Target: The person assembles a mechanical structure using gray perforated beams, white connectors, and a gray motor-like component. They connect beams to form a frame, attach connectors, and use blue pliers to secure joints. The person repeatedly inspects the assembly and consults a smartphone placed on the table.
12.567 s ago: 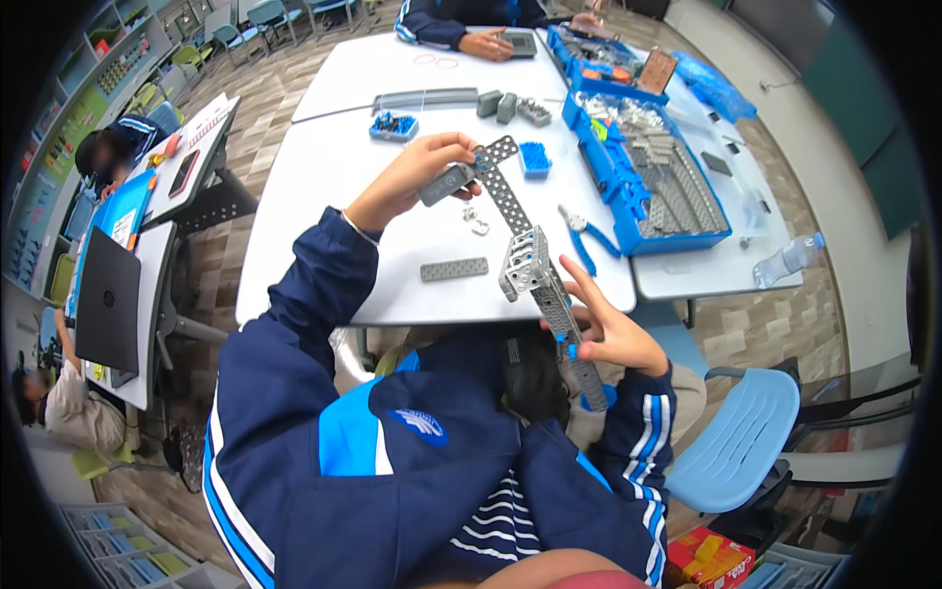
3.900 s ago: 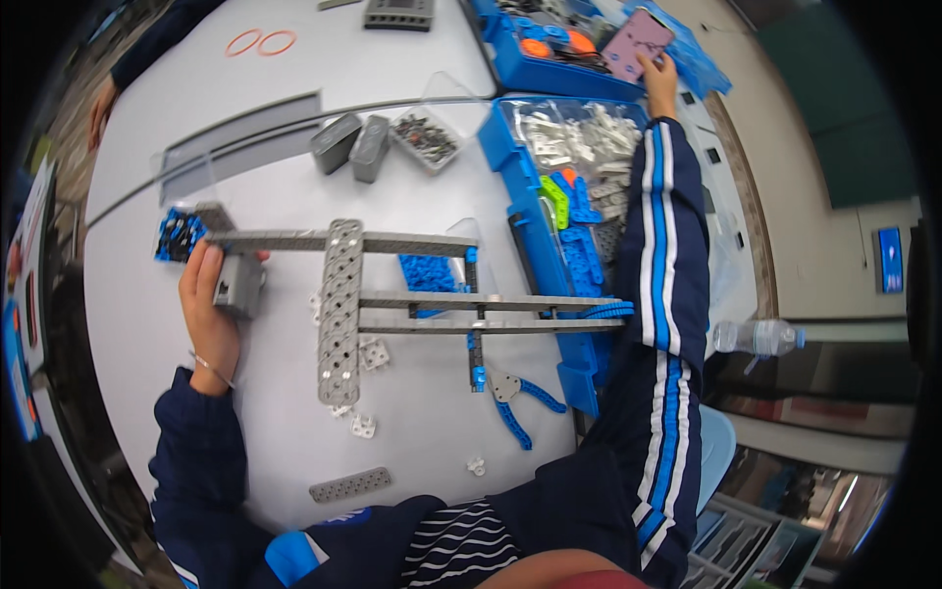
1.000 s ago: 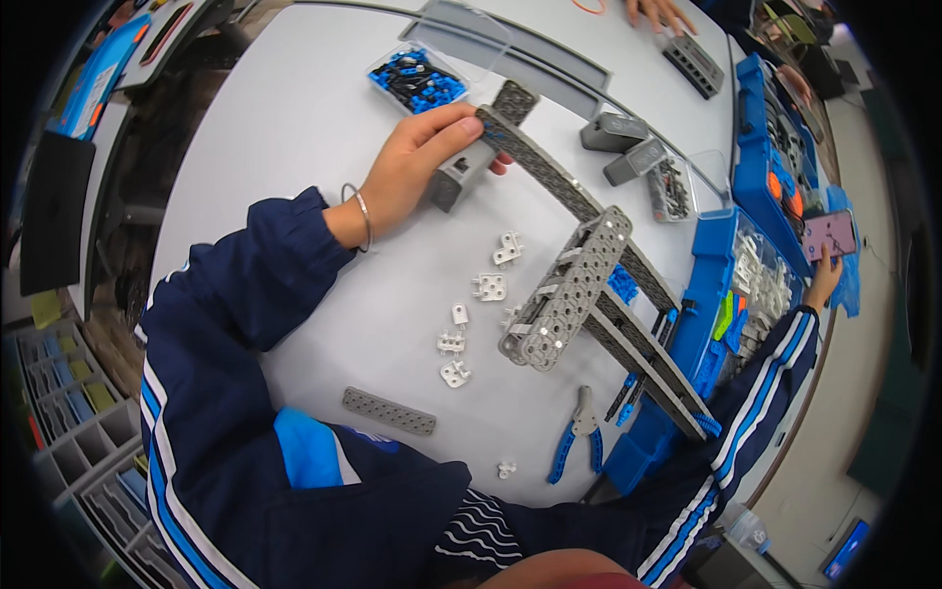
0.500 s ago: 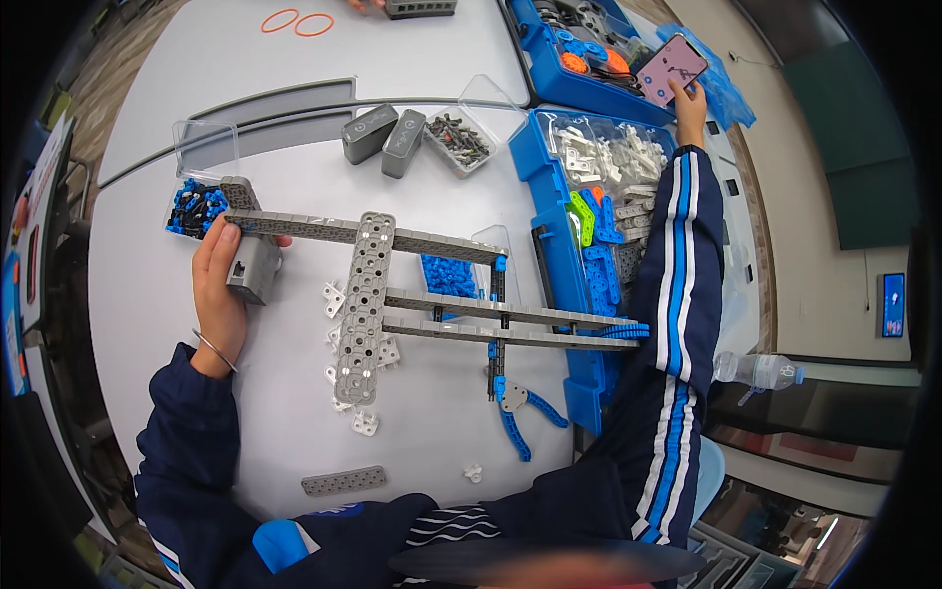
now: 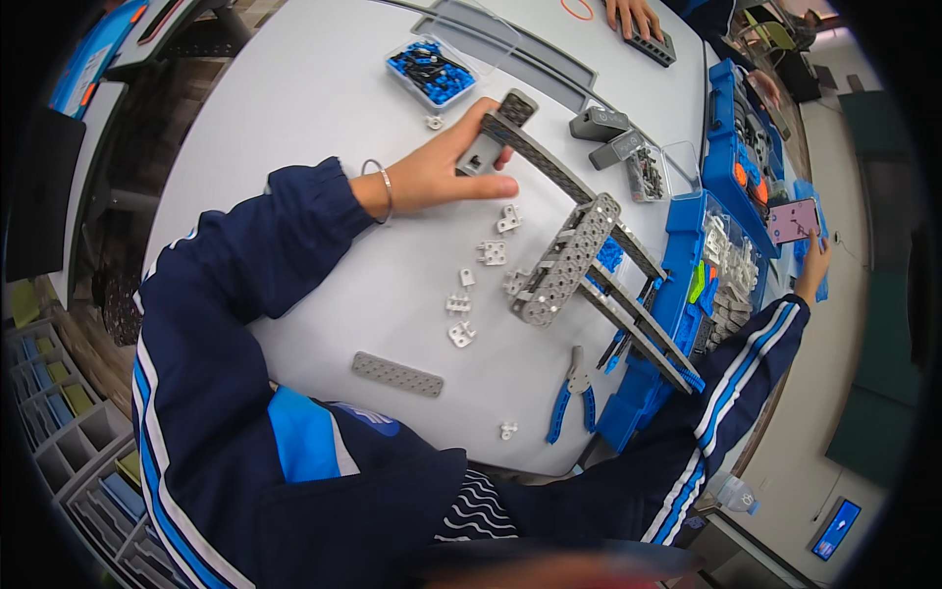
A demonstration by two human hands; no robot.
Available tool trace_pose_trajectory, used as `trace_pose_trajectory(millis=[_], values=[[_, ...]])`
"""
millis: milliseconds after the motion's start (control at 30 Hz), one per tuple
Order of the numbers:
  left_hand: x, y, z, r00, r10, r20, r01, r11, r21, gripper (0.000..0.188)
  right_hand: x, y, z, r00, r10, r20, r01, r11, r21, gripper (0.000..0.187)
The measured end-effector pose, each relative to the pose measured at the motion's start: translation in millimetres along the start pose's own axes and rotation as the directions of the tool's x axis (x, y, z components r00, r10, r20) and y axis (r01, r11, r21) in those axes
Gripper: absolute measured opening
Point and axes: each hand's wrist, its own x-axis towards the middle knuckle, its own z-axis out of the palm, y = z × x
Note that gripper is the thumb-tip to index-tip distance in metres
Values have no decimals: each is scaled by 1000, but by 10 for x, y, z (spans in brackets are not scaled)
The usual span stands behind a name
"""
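Observation:
My left hand (image 5: 437, 172) is closed round a grey block (image 5: 482, 154) at the end of a built frame, its thumb stretched out to the right. The frame is made of grey perforated beams, with a wide beam (image 5: 569, 260) across its middle and blue and black connectors toward the right. Far out to the right, my right hand (image 5: 813, 267) grips a phone (image 5: 793, 221) with a pink screen by its near edge, above the blue case. Blue-handled pliers (image 5: 576, 378) and several small white brackets (image 5: 493, 253) lie on the table below the frame.
A clear box (image 5: 432, 74) of blue and black pins stands beyond my left hand. Blue cases (image 5: 648, 393) of parts line the right side. Two dark grey blocks (image 5: 599, 124) stand at the back. Another person's hand (image 5: 633, 15) touches a grey block at the top.
The view has swung left, so the table and frame appear turned clockwise and shifted right. My left thumb now shows, stretched away from the block. The phone stays in my right hand.

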Motion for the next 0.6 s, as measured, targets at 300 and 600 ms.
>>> trace_pose_trajectory(millis=[300,600], values=[[-150,524,291,978,164,-126,-167,986,-14,45,-3483,-3645,-343,482,-550,682,425,828,366,36],[-428,1302,525,824,553,-123,-492,807,328,33,-4540,-4286,-292,545,-514,663,433,849,302,26]])
